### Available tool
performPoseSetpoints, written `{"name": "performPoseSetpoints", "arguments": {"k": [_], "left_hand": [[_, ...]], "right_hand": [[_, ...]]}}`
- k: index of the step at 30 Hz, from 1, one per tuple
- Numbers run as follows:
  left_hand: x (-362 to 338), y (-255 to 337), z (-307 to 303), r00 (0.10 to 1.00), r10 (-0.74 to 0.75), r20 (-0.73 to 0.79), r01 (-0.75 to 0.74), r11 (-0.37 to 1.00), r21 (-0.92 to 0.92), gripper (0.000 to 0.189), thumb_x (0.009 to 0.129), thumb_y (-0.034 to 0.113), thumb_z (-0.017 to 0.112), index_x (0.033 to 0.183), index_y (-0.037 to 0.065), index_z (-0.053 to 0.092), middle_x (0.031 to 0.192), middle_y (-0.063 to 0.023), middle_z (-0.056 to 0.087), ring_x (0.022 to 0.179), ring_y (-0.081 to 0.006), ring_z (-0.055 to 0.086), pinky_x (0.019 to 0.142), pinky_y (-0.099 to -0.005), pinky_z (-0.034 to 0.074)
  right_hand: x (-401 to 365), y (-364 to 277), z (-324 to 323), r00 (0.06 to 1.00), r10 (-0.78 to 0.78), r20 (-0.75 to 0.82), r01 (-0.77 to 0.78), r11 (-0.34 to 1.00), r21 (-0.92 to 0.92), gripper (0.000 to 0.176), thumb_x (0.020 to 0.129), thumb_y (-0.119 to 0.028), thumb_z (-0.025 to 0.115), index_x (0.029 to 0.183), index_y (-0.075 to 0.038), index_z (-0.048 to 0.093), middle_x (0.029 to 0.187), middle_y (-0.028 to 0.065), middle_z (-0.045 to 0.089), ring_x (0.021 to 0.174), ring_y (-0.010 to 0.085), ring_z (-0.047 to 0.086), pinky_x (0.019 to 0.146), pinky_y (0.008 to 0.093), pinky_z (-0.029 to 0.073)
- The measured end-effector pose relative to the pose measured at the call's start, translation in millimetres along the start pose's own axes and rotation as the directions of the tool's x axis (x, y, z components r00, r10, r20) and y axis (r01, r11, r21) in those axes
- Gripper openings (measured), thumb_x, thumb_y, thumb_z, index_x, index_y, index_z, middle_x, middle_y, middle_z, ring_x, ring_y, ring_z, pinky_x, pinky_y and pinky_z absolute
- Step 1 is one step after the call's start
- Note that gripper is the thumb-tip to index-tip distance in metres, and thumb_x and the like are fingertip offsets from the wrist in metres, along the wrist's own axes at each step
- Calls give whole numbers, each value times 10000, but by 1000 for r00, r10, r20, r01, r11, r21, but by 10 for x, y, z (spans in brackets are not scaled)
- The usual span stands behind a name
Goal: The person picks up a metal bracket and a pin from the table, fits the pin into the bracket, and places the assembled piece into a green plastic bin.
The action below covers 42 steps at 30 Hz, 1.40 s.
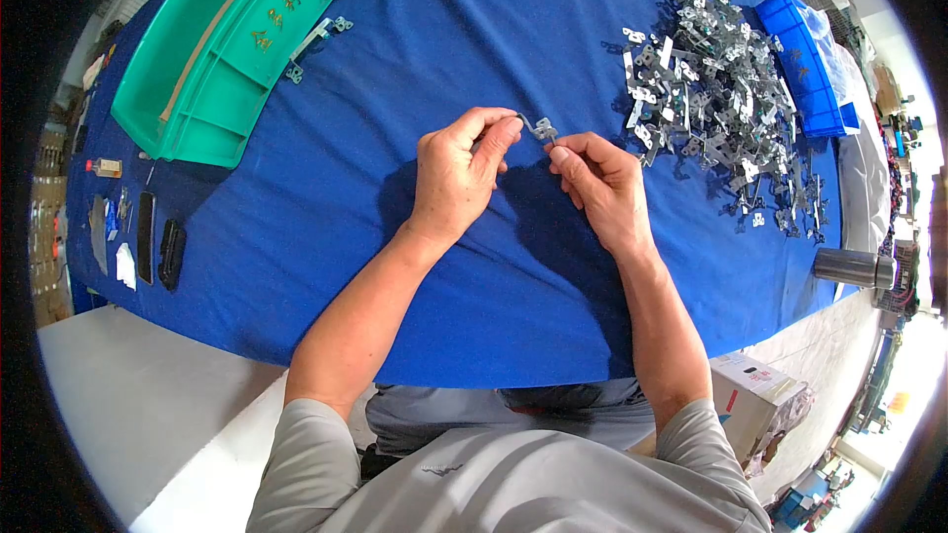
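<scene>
Both hands hover over the blue cloth at the table's middle, holding one small bent metal bracket [539, 127] between them. My left hand [459, 175] pinches its left end with thumb and forefinger. My right hand [599, 185] grips its right end with the fingertips. The bracket is raised a little above the cloth. A big heap of similar metal brackets [711, 89] lies to the right of my right hand.
A green plastic bin [222, 49] sits at the far left, with a joined bracket piece [314, 39] lying beside it. A blue bin [805, 59] stands behind the heap. A phone and small items [148, 237] lie at the left edge. A metal cylinder [851, 266] sits at the right edge.
</scene>
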State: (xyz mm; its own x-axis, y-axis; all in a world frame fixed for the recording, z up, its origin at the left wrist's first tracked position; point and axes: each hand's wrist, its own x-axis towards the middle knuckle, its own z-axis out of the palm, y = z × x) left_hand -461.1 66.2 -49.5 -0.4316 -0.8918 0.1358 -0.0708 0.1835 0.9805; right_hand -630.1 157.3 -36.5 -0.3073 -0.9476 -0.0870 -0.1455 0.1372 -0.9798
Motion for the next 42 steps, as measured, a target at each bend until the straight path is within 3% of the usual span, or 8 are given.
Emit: {"name": "performPoseSetpoints", "arguments": {"k": [10,16,22,25,28,31,38,42], "left_hand": [[59,-42,-21,940,342,7,-339,928,156,220,890,116,794,1090,26,773,1007,-100,763,881,-152,696,789,-284,550],[41,-19,-20,914,399,68,-404,889,217,249,831,82,823,1073,42,783,1009,-102,763,909,-193,704,790,-303,556],[28,14,-18,902,408,143,-429,887,173,224,826,91,829,1039,37,783,999,-102,766,884,-193,703,764,-305,553],[43,-45,12,883,445,146,-464,874,145,206,847,101,812,1037,26,779,982,-112,765,835,-203,699,745,-307,547],[42,-49,11,917,392,71,-398,890,222,192,936,156,750,1073,22,761,946,-101,765,738,-155,681,649,-279,543],[6,37,8,998,-54,-29,55,997,47,233,1016,225,669,1116,26,737,922,-79,762,670,-91,653,553,-239,523],[4,18,-3,1000,5,-7,-4,999,36,268,1038,262,640,1136,27,721,897,-54,757,630,-48,623,493,-204,492],[6,12,-12,997,72,-4,-71,995,66,240,1008,222,684,1125,19,738,899,-54,757,681,-71,649,564,-222,513]], "right_hand": [[8,-4,-1,999,27,-21,-29,995,-95,175,1011,-159,654,1035,9,696,771,1,653,680,65,582,589,253,485],[56,-2,-74,997,72,42,-80,969,234,216,1024,-164,625,1126,17,687,823,33,655,696,81,589,629,261,508],[67,31,-120,994,58,93,-71,987,141,213,1030,-178,621,1119,1,695,795,16,638,680,76,580,608,241,483],[56,63,-97,999,28,-19,-23,970,244,194,1030,-189,631,1078,-14,697,802,17,652,671,61,572,575,218,459],[85,51,-29,988,2,-155,59,920,388,186,1033,-202,634,1051,-27,694,807,15,664,655,48,564,551,203,439],[28,-18,-59,999,28,-44,-20,986,167,197,1039,-210,628,1049,-24,694,809,6,669,659,45,567,553,205,444],[4,16,-3,1000,-7,19,7,1000,8,178,1024,-185,652,1029,-15,705,787,-4,665,674,51,549,593,231,446],[8,1,-14,1000,-11,4,11,997,-74,173,1021,-174,652,1016,-9,705,779,1,669,668,55,551,586,237,445]]}}
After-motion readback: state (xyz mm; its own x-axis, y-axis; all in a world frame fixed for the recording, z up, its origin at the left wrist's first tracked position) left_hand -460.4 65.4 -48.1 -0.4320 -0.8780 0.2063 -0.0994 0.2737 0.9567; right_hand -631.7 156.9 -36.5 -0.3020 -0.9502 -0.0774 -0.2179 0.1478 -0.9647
